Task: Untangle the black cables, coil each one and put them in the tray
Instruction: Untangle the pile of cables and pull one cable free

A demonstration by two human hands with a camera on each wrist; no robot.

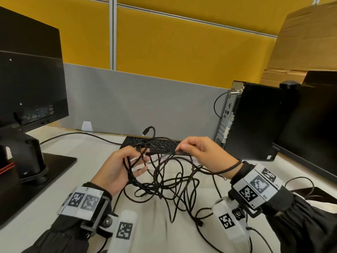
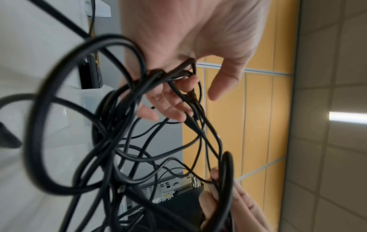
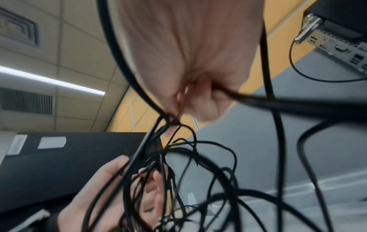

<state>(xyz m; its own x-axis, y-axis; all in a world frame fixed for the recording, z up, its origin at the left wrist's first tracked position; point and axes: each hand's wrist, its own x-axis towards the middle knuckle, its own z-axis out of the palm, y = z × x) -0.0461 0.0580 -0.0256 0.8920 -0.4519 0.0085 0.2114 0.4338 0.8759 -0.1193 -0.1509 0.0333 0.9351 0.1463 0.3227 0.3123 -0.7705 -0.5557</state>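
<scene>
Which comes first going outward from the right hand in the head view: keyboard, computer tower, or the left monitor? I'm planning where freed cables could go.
1. Keyboard: just behind the right hand, toward the divider.
2. Computer tower: standing further back on the right.
3. Left monitor: far across the desk on the left.

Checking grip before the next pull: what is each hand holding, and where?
Left hand holds the black cables by a bunch of loops; right hand pinches one cable near its connector end.
</scene>
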